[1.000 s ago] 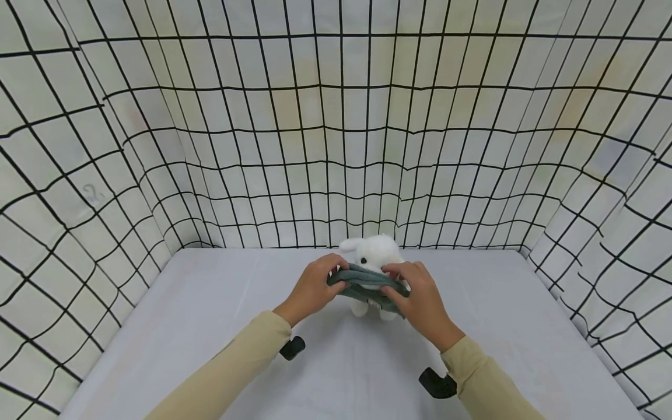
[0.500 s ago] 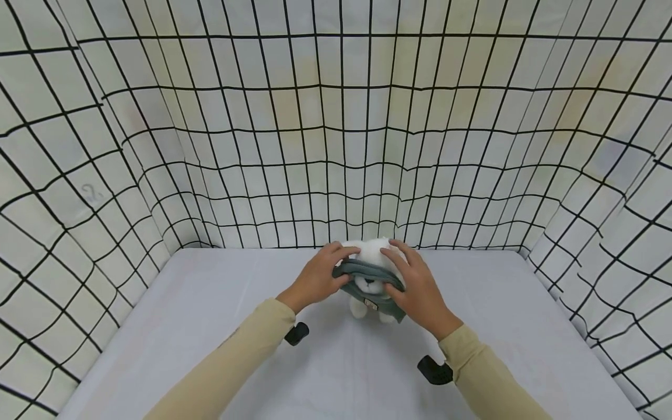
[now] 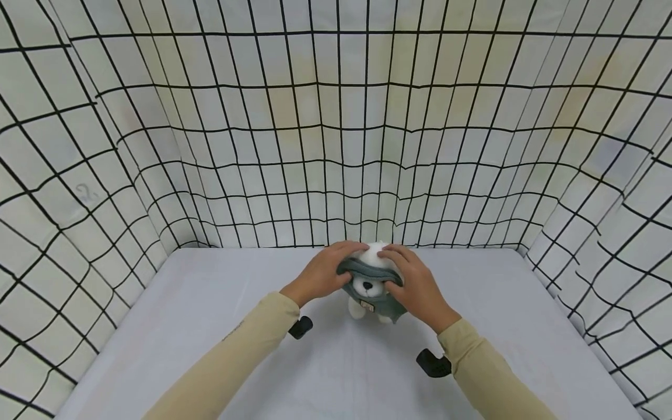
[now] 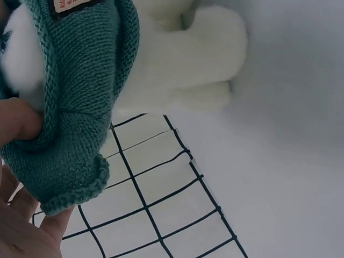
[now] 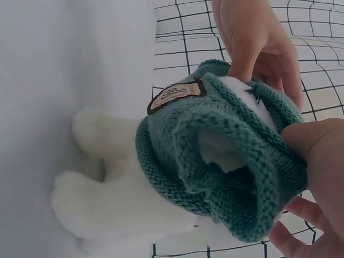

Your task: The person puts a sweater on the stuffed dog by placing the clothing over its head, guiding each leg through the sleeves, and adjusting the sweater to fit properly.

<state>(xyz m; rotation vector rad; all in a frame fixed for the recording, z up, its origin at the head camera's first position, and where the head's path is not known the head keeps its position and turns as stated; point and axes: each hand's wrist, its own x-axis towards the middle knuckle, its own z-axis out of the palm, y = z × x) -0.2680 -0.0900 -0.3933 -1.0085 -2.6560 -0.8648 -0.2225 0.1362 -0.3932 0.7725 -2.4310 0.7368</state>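
A white plush animal [image 3: 377,254] stands on the white surface near its back edge, its dark nose showing through the neck opening of a teal knitted sweater [image 3: 387,305]. My left hand [image 3: 324,273] pinches the sweater's neck rim on the left, thumb inside the opening. On the other side my right hand [image 3: 420,287] grips the same rim, fingers over the plush head. The right wrist view shows a hollow sleeve [image 5: 220,145] and a stitched label [image 5: 176,97]. White plush legs [image 4: 209,59] stick out below the knit in the left wrist view. The eyes are mostly covered.
White walls with a black grid [image 3: 362,146] enclose the surface [image 3: 220,280] at the back and both sides. Black wrist-worn pieces [image 3: 301,328] hang under both sleeves, close above the surface.
The sweater's neck rim has been drawn up and back over the plush face, so the nose now shows below it. Both hands have shifted up around the head, and the label has come into view.
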